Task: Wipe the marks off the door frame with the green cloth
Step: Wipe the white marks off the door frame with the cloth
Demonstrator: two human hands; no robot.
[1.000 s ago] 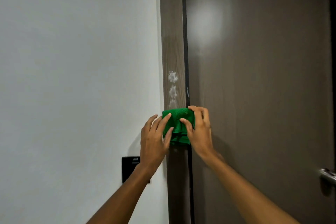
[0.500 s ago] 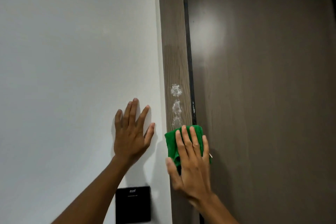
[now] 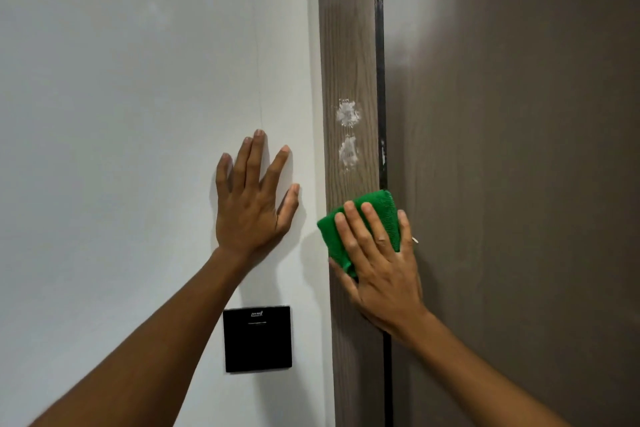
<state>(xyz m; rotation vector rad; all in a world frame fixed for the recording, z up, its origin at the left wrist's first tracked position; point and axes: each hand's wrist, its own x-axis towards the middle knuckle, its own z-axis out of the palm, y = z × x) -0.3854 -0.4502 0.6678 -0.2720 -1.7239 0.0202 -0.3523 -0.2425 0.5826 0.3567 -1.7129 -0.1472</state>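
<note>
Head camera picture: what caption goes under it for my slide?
Right hand presses green cloth below white marks on door frame.

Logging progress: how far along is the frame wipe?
Done: cloth is in place, pressed flat on the frame by the right hand; left hand braces on the wall. In hand: cloth sits just below the marks. Left: both white marks, not yet wiped.

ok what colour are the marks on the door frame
White, two powdery blotches on the brown wood-grain door frame, just above the green cloth. Head view shows them.
</note>
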